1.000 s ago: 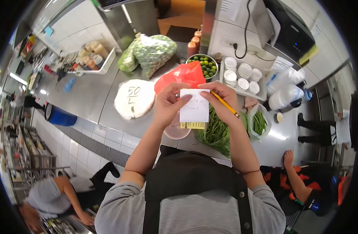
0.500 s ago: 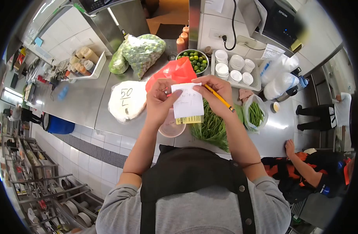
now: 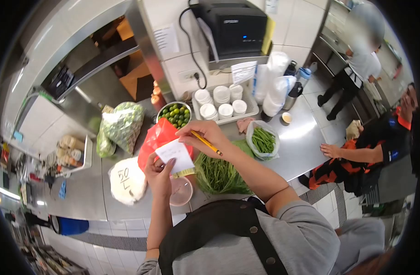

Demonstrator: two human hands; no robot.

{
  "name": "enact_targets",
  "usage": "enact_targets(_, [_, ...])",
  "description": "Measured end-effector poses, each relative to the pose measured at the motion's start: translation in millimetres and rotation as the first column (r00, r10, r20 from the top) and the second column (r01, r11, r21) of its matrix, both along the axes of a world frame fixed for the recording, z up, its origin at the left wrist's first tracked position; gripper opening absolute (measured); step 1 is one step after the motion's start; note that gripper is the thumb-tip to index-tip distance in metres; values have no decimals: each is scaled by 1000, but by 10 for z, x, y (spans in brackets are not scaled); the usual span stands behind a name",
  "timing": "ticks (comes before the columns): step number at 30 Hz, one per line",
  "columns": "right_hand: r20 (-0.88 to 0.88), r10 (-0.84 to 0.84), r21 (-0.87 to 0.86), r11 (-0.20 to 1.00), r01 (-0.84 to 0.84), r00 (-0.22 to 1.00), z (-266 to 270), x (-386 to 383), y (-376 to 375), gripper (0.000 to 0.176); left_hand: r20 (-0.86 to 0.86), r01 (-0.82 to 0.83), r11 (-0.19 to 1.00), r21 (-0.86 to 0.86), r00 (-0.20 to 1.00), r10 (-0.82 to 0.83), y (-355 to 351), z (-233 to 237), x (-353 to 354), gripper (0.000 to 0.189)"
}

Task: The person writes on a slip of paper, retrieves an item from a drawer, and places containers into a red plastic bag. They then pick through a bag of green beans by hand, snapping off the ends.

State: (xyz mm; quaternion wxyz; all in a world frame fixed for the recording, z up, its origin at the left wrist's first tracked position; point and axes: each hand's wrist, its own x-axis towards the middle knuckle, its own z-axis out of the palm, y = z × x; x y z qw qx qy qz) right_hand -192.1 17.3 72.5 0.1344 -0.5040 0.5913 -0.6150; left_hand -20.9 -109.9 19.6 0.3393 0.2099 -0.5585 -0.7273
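- Paper slip, small, white and square with faint handwriting (image 3: 175, 155), is held up above the steel counter (image 3: 301, 149); it should be feather-light, limp and quick to crease or tear, best taken by an edge between thumb and fingers.
- Yellow printed strip (image 3: 184, 173) shows under its lower edge, likely a thin backing that lends some stiffness.
- Slim yellow pencil with a dark-banded end (image 3: 206, 143) probably handles as light, rigid and smooth; its middle offers the surest hold.
- Left hand (image 3: 158, 178) pinches the slip, thumb laid over its face and fingers behind, forearm rising nearly upright from the elbow.
- Right hand (image 3: 204, 136) has the pencil clasped along the fingers, palm turned down, forearm slanting in from the right; whether its fingertips touch the slip, I cannot tell.
- Crumpled red plastic bag (image 3: 158, 136) lies just beyond the slip, clear round plastic tub (image 3: 181, 192) nearer the body, green beans in thin green plastic (image 3: 221, 173) to the right.
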Motion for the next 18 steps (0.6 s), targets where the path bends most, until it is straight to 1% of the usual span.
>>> enact_targets(1, [33, -18, -1, 1000, 18, 999, 44, -60, 44, 17, 7, 13, 1000, -25, 1000, -13, -32, -8, 14, 45])
enact_targets(2, [65, -41, -4, 999, 41, 997, 81, -123, 95, 19, -2, 0, 1000, -12, 1000, 0, -52, -35, 27, 45])
enact_targets(3, [113, -39, -61, 997, 46, 993, 92, -198, 131, 21, -16, -2, 1000, -1, 1000, 2, -66, -61, 17, 45])
enact_targets(5, [198, -51, -186, 979, 88, 979, 99, -359, 204, 26, 10, -20, 1000, 18, 1000, 20, -83, -110, 28, 45])
enact_targets(6, [211, -49, -176, 980, 87, 976, 138, -419, 274, 33, 8, -21, 1000, 21, 1000, 20, -98, -161, 43, 44])
enact_targets(7, [99, -123, -216, 966, 142, 988, 196, -455, 338, 37, 6, -22, 999, 27, 1000, 22, -97, -221, 38, 43])
enact_targets(8, [77, -145, -253, 954, 160, 986, 211, -477, 357, 43, 8, -12, 999, 32, 1000, 12, -60, -244, 27, 42])
enact_targets(9, [109, -99, -344, 930, 131, 989, 173, -495, 357, 47, 14, -8, 999, 40, 1000, 8, -28, -270, 37, 41])
enact_targets(10, [162, -72, -387, 913, 130, 984, 168, -470, 342, 50, 22, 25, 997, 77, 999, -27, -39, -329, 58, 40])
enact_targets(11, [193, -59, -389, 912, 132, 979, 188, -441, 347, 52, 40, 65, 996, 68, 997, -68, -40, -359, 47, 39])
enact_targets(13, [122, -79, -485, 865, 129, 989, 262, -346, 414, 47, 77, 117, 992, 52, 990, -120, -25, -390, 33, 35])
enact_targets(16, [-71, -322, -432, 863, 262, 944, 182, -335, 387, 48, 21, 111, 993, 28, 994, -111, 40, -364, -99, 36])
enact_targets(18, [-75, -302, -377, 891, 253, 950, 168, -326, 429, 46, 1, 109, 994, 12, 994, -109, 29, -376, -154, 36])
